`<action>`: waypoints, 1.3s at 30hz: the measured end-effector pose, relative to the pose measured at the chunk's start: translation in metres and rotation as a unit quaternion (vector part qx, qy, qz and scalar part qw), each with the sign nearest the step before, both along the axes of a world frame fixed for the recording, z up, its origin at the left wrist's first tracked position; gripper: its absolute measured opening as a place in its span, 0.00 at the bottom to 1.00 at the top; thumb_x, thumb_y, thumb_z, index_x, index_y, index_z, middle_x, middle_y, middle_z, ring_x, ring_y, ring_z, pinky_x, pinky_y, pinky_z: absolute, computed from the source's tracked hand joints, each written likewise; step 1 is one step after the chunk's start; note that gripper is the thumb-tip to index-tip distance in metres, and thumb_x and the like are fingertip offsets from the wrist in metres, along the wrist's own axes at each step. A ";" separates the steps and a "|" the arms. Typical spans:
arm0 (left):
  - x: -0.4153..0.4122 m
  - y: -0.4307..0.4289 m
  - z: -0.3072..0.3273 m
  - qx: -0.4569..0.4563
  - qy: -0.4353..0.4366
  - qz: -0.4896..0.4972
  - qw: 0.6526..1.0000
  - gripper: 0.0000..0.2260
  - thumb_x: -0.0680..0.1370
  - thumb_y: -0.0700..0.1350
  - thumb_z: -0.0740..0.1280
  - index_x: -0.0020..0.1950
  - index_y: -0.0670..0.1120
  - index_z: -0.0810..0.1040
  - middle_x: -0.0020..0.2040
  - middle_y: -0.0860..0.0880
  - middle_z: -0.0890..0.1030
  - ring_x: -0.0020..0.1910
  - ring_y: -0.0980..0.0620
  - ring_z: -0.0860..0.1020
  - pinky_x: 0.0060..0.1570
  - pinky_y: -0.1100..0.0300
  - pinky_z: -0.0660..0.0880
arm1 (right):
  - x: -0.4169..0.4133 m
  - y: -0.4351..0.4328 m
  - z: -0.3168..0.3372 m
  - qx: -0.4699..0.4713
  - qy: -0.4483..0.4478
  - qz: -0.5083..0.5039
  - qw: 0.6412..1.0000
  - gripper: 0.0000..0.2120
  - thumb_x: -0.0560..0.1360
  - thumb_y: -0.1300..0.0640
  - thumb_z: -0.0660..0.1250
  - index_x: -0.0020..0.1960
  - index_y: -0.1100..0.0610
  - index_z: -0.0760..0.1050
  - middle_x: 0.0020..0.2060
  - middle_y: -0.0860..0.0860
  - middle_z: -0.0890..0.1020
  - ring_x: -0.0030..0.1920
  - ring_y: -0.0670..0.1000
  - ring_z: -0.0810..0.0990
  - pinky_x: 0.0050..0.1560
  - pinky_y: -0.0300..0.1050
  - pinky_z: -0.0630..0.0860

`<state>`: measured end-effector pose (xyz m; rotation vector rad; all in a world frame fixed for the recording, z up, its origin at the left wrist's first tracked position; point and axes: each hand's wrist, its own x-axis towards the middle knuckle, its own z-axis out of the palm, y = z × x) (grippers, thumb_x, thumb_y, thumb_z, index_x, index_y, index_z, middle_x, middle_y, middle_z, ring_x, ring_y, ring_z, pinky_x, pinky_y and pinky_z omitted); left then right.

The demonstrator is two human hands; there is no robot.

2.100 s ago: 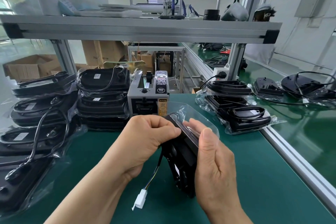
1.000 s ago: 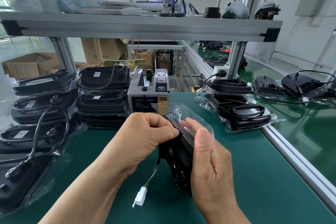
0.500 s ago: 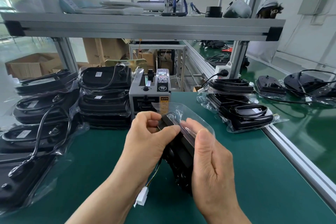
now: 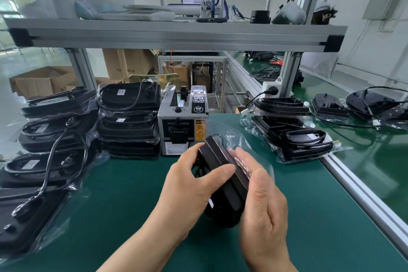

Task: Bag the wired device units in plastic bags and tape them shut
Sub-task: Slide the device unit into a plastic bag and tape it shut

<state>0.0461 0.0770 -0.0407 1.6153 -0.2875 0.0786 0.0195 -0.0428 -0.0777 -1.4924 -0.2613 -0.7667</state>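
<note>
**Unit on edge, partway into its bag**

Over the green tabletop (image 4: 114,205), with bagged units (image 4: 130,117) stacked at the left and the tape dispenser (image 4: 183,121) straight ahead, the black device unit (image 4: 223,172) stood on edge between both hands. Its long axis ran away toward the dispenser. The clear plastic bag (image 4: 242,139) ballooned over its far end. The left hand (image 4: 187,190) gripped the bare side, and the right hand (image 4: 265,212) clasped film against it.

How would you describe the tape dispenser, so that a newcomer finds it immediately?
Look at the green worktop under the aluminium shelf. At its back, just right of a stack of bagged black units, stands the tape dispenser. It is the only grey box there, with a yellow warning label on its front.
</note>
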 end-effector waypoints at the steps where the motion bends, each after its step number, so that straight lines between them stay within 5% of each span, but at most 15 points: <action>1: 0.005 0.003 0.002 0.039 -0.027 0.026 0.999 0.21 0.64 0.59 0.75 0.57 0.61 0.80 0.54 0.56 0.84 0.54 0.56 0.82 0.57 0.53 0.78 | 0.004 0.001 -0.005 0.009 -0.006 0.014 1.000 0.22 0.83 0.42 0.52 0.68 0.52 0.74 0.64 0.39 0.80 0.66 0.44 0.77 0.64 0.36 0.73; 5: 0.021 0.017 -0.002 0.169 -0.099 0.055 0.979 0.27 0.63 0.62 0.74 0.61 0.65 0.75 0.60 0.65 0.76 0.59 0.65 0.76 0.60 0.62 0.73 | 0.008 -0.003 -0.021 -0.021 0.016 0.120 0.992 0.22 0.79 0.62 0.57 0.71 0.51 0.71 0.68 0.41 0.77 0.70 0.46 0.74 0.68 0.40 0.71; 8: 0.023 0.026 -0.021 0.246 -0.158 0.036 0.955 0.33 0.65 0.54 0.78 0.69 0.58 0.73 0.65 0.66 0.71 0.68 0.64 0.69 0.66 0.69 0.65 | -0.002 -0.017 -0.027 -0.072 0.087 0.161 0.980 0.28 0.73 0.53 0.67 0.71 0.38 0.71 0.68 0.39 0.76 0.71 0.44 0.73 0.66 0.35 0.71; 12: 0.016 0.018 -0.047 0.278 -0.217 0.017 0.936 0.37 0.66 0.51 0.76 0.74 0.48 0.70 0.70 0.65 0.65 0.73 0.63 0.64 0.69 0.74 0.59 | -0.005 -0.026 -0.020 -0.136 0.148 0.003 0.979 0.35 0.68 0.52 0.76 0.72 0.35 0.68 0.67 0.30 0.73 0.69 0.34 0.70 0.69 0.33 0.67; 14: 0.012 0.011 -0.054 0.260 -0.224 0.010 0.939 0.39 0.66 0.48 0.77 0.75 0.51 0.66 0.71 0.70 0.59 0.72 0.68 0.61 0.67 0.76 0.58 | 0.000 -0.024 -0.010 -0.164 0.173 -0.010 0.971 0.33 0.73 0.59 0.75 0.73 0.39 0.68 0.67 0.30 0.73 0.69 0.32 0.69 0.71 0.36 0.66; 17: 0.009 0.005 -0.062 0.257 -0.232 0.011 0.938 0.47 0.65 0.43 0.80 0.78 0.53 0.59 0.72 0.74 0.53 0.73 0.69 0.58 0.68 0.76 0.57 | 0.007 -0.021 -0.001 -0.171 0.186 -0.004 0.968 0.20 0.80 0.50 0.63 0.71 0.45 0.72 0.66 0.36 0.76 0.67 0.31 0.70 0.71 0.36 0.67; 20: 0.010 0.008 -0.071 0.243 -0.247 0.035 0.937 0.51 0.62 0.44 0.81 0.79 0.51 0.57 0.76 0.64 0.55 0.76 0.64 0.57 0.70 0.73 0.58 | 0.006 -0.016 -0.001 -0.112 0.198 -0.012 0.974 0.26 0.75 0.38 0.52 0.66 0.46 0.77 0.60 0.38 0.81 0.63 0.32 0.75 0.67 0.34 0.70; 23: 0.010 0.011 -0.076 0.240 -0.238 0.045 0.940 0.51 0.63 0.46 0.82 0.79 0.50 0.56 0.77 0.61 0.55 0.77 0.63 0.56 0.71 0.72 0.57 | 0.004 -0.014 -0.006 -0.008 0.205 0.006 0.979 0.24 0.74 0.38 0.52 0.59 0.46 0.81 0.54 0.37 0.84 0.59 0.37 0.80 0.63 0.39 0.75; 25: 0.010 0.012 -0.076 0.242 -0.233 0.049 0.940 0.50 0.63 0.46 0.82 0.78 0.49 0.57 0.77 0.59 0.57 0.76 0.64 0.56 0.71 0.72 0.58 | 0.001 -0.012 -0.007 0.008 0.194 0.026 0.981 0.22 0.75 0.39 0.56 0.59 0.46 0.81 0.54 0.35 0.84 0.59 0.36 0.80 0.59 0.31 0.74; 27: 0.009 0.013 -0.072 0.245 -0.244 0.039 0.938 0.48 0.64 0.45 0.82 0.78 0.46 0.59 0.76 0.55 0.60 0.76 0.64 0.58 0.69 0.73 0.59 | -0.001 -0.010 -0.011 0.024 0.213 0.065 0.975 0.18 0.74 0.45 0.64 0.62 0.47 0.79 0.54 0.35 0.84 0.58 0.35 0.80 0.53 0.24 0.72; 30: 0.008 0.023 -0.064 0.226 -0.282 0.010 0.932 0.39 0.68 0.51 0.78 0.75 0.46 0.68 0.74 0.50 0.68 0.75 0.56 0.66 0.68 0.69 0.64 | 0.000 -0.007 -0.015 0.043 0.252 0.106 0.961 0.18 0.75 0.62 0.70 0.64 0.48 0.79 0.53 0.39 0.85 0.57 0.39 0.82 0.55 0.30 0.76; 32: 0.014 0.031 -0.052 0.139 -0.231 0.057 0.961 0.23 0.71 0.53 0.74 0.66 0.55 0.78 0.65 0.54 0.78 0.66 0.55 0.76 0.61 0.67 0.72 | 0.001 -0.008 -0.015 0.021 0.259 0.076 0.963 0.19 0.75 0.62 0.71 0.61 0.44 0.80 0.53 0.39 0.85 0.57 0.38 0.82 0.58 0.33 0.76; 34: 0.038 0.038 -0.041 0.024 -0.100 0.189 0.977 0.06 0.75 0.51 0.71 0.50 0.57 0.84 0.48 0.57 0.85 0.46 0.61 0.82 0.45 0.69 0.76 | -0.002 -0.007 -0.014 -0.006 0.256 0.055 0.965 0.18 0.75 0.58 0.71 0.59 0.38 0.80 0.42 0.37 0.86 0.43 0.34 0.82 0.46 0.26 0.75; 36: 0.076 0.046 -0.034 -0.070 0.071 0.243 0.965 0.06 0.77 0.46 0.70 0.43 0.50 0.85 0.37 0.54 0.83 0.31 0.59 0.76 0.32 0.68 0.75 | -0.006 -0.004 -0.010 -0.021 0.257 0.046 0.965 0.17 0.75 0.53 0.71 0.60 0.35 0.79 0.26 0.37 0.79 0.25 0.37 0.74 0.32 0.24 0.68; 39: 0.121 0.052 -0.029 -0.147 0.243 0.222 0.933 0.06 0.78 0.42 0.70 0.43 0.43 0.82 0.33 0.50 0.80 0.24 0.59 0.72 0.23 0.68 0.71 | -0.009 -0.001 -0.006 -0.022 0.263 0.042 0.964 0.18 0.72 0.46 0.69 0.61 0.34 0.78 0.21 0.37 0.72 0.21 0.40 0.67 0.26 0.25 0.64</action>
